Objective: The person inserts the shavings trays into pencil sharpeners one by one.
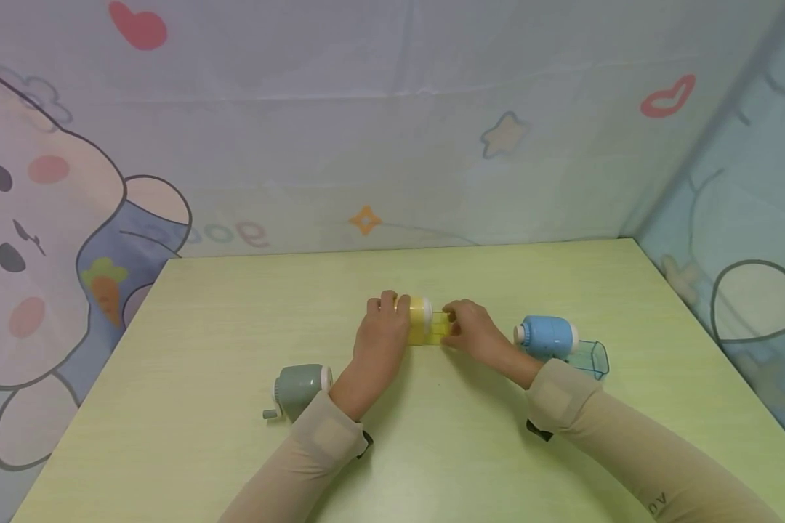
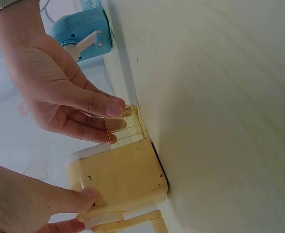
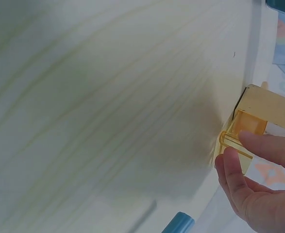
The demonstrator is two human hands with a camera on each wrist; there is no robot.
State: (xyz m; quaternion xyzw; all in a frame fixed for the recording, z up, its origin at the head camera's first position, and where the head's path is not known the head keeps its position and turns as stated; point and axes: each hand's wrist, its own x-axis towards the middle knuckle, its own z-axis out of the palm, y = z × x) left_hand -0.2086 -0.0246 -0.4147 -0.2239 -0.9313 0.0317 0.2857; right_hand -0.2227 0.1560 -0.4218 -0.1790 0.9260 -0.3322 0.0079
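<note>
A yellow crank pencil sharpener (image 1: 420,318) rests on the table, its clear yellow shavings drawer (image 2: 126,130) standing out from one end. My left hand (image 1: 381,335) holds the body from the left, with the thumb on its side in the left wrist view. At the other end, my right hand (image 1: 476,333) pinches the drawer between thumb and fingers. The sharpener's crank (image 2: 132,222) points away from the drawer, close to my left fingers. Part of the body is hidden behind my left hand in the head view.
A grey-green crank sharpener (image 1: 299,385) stands by my left forearm, partly covered by the sleeve. Right of my right hand is a blue sharpener (image 1: 549,335) with its clear blue drawer (image 1: 590,359) sticking out. A printed cloth backdrop (image 1: 419,145) hangs behind the table (image 1: 203,312).
</note>
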